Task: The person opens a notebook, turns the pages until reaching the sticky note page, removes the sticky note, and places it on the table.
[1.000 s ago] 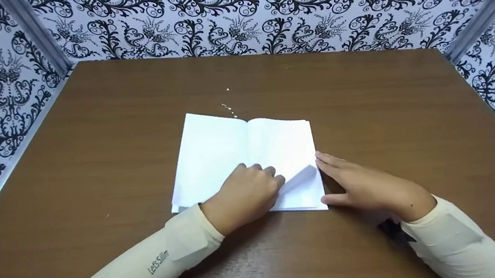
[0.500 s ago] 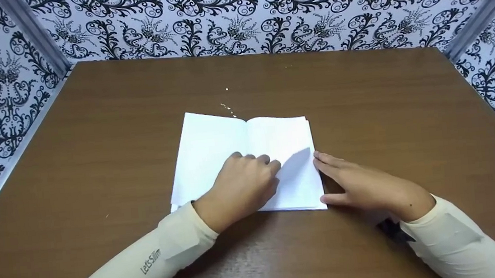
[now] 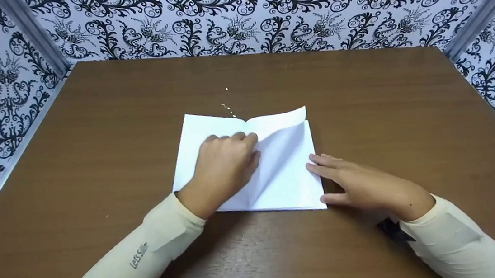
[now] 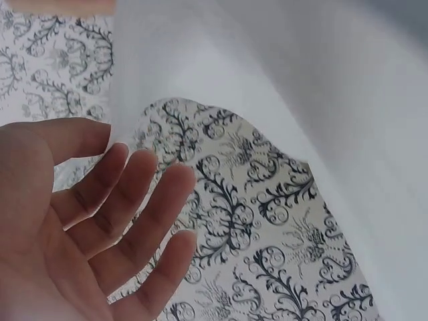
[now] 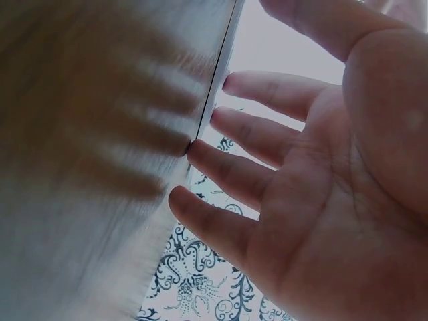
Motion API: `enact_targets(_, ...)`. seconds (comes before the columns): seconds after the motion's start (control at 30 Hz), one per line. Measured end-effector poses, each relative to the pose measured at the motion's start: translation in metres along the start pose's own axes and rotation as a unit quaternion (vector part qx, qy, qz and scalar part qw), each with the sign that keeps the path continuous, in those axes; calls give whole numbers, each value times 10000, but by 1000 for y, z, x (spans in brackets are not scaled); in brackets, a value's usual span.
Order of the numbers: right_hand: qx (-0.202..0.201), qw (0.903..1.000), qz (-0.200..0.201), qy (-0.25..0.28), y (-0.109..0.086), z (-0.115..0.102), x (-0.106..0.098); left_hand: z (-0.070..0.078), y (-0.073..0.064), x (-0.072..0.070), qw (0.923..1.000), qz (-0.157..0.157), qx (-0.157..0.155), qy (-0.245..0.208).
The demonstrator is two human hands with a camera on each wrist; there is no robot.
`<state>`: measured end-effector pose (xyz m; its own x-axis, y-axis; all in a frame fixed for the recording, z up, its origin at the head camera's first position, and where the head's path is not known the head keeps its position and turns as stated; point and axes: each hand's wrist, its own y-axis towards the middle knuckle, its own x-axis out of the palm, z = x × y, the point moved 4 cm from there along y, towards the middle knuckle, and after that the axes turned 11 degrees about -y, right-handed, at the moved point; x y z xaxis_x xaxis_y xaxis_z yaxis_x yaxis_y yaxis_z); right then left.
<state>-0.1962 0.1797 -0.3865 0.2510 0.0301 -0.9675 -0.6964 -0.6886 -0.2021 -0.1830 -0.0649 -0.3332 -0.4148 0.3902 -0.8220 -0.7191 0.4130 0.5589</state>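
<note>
An open notebook [image 3: 293,184] with blank white pages lies on the wooden table. My left hand [image 3: 225,166] is over its middle, back of the hand up. In the left wrist view, thumb and forefinger pinch the edge of a lifted page [image 4: 194,53], while the other fingers are loosely bent. This page curves up from the right half, its far corner still toward the right. My right hand [image 3: 365,186] rests at the notebook's right edge, fingers extended and spread. In the right wrist view its fingertips [image 5: 194,150] reach the notebook's side, palm showing.
The brown table [image 3: 116,142] runs back to walls with black scroll-patterned paper [image 3: 235,13]. Small pale crumbs [image 3: 228,109] lie just beyond the notebook's far edge. Cream sleeves cover both forearms.
My left hand has moved left and away from me with the page, which has lifted and curled over toward the left. The right fingertips have shifted slightly onto the notebook's edge.
</note>
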Motion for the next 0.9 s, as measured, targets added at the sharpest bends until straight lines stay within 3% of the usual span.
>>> enact_targets(0.37,42,10000,-31,37,0,-1,-1,-23,1,-9,9992,57,-386,36)
enact_targets(0.63,41,10000,-54,60,0,-1,1,-38,-12,-14,9975,48,-636,305)
enact_targets(0.9,45,10000,-52,-1,-1,0,0,-51,-27,-21,9957,-20,-697,603)
